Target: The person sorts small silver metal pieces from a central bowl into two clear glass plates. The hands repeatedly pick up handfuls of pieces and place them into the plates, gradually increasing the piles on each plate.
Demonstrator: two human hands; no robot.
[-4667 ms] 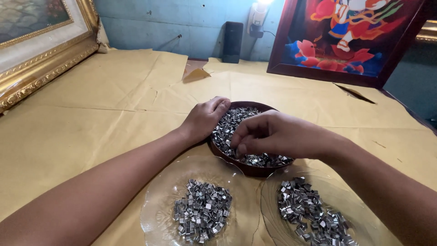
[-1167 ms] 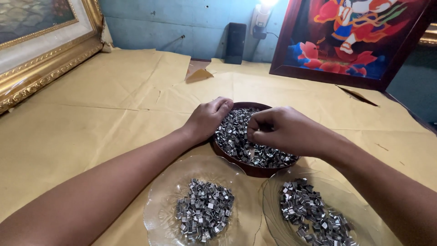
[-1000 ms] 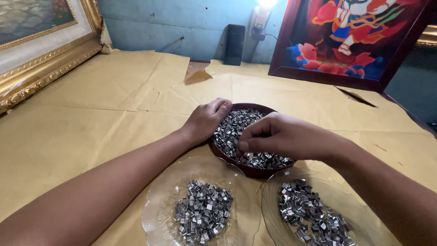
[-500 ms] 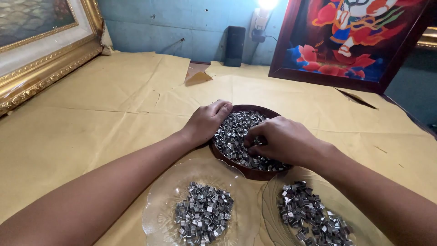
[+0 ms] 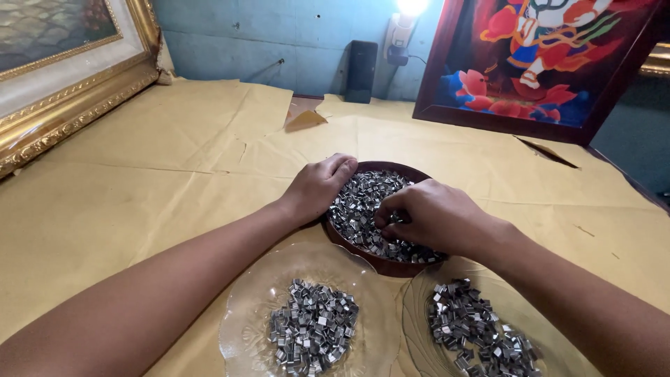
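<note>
At frame centre, the left hand (image 5: 317,190) is resting curled on the brown bowl (image 5: 363,246) rim while the right hand (image 5: 429,216) is pinching among its small metal clips (image 5: 359,202).

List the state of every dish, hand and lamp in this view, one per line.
Dark brown round bowl: full of small shiny metal clips.
Left clear glass plate: holds a clip pile.
Right clear glass plate: holds a clip pile.
Left hand: resting on the bowl's rim.
Right hand: fingertips in the clips.
Plug-in wall lamp: lit.
</note>
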